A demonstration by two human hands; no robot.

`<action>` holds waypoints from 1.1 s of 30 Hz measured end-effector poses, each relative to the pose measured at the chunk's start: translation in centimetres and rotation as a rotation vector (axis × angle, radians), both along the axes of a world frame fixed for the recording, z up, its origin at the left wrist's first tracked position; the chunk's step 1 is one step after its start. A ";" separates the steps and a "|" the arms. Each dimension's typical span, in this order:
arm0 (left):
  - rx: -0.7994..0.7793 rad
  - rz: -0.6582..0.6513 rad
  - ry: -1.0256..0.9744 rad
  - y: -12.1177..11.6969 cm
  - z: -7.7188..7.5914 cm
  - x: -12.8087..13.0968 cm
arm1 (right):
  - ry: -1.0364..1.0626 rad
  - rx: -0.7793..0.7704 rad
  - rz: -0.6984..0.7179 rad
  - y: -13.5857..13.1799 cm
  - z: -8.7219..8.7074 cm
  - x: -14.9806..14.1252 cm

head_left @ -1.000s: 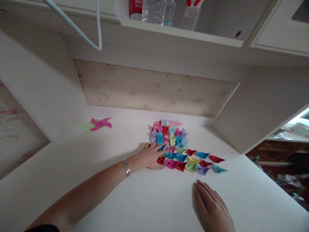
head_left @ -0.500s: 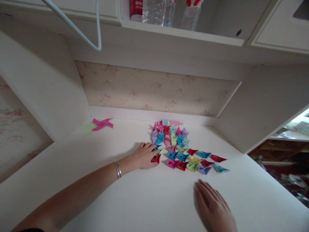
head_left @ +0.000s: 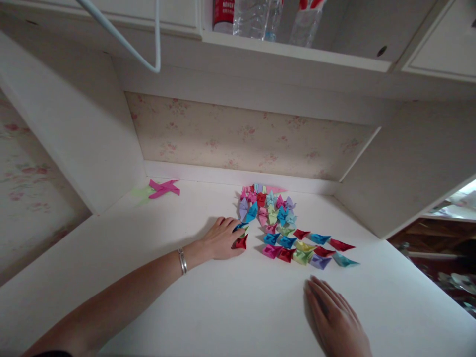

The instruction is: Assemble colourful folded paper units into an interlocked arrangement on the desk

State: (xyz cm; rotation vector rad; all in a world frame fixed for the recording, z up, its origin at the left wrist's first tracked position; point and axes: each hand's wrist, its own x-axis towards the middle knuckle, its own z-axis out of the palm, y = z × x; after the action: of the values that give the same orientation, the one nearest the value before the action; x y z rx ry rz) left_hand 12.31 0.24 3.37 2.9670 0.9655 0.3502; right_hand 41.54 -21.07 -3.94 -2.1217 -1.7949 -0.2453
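Observation:
My left hand [head_left: 225, 240] is curled palm down around a few small folded paper boats. A red paper boat [head_left: 241, 242] and a blue paper boat [head_left: 241, 226] peek out by its fingers, a bit of green between them; the rest is hidden. Just right of it, across a narrow gap, stand rows of colourful paper boats, a magenta boat [head_left: 271, 251] nearest. Behind them cluster folded paper cranes, a blue crane [head_left: 252, 212] among them. My right hand [head_left: 336, 315] rests on the tabletop in front of the rows, holding nothing, fingers extended close together.
Pink paper strips [head_left: 164, 188] lie crossed at the back left, over pale green paper [head_left: 141, 193]. White side panels and a low back ledge [head_left: 208, 174] bound the white tabletop [head_left: 208, 312]. Overhead are a shelf with plastic bottles [head_left: 250, 20] and a hanging white cable [head_left: 122, 39].
The whole scene has shifted slightly to the right in view. My left hand, with the boats under it, has slid a little left from the rows. My right hand stays resting.

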 end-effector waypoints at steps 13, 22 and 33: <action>0.064 -0.066 -0.032 0.9 -1.9 -0.5 | -0.008 0.007 0.010 0.0 -0.6 0.4; 0.113 -0.056 -0.062 0.3 -1.7 -0.3 | -0.011 0.034 0.013 0.1 -0.6 0.4; 0.097 -0.048 -0.005 0.9 -1.9 -0.5 | -0.011 0.038 0.016 0.0 -0.5 0.5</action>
State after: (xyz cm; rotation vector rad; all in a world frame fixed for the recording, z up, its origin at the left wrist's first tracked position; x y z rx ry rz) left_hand 11.83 1.13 1.42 3.0680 0.9003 0.4151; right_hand 42.01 -21.05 -4.48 -2.0833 -1.7981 -0.2854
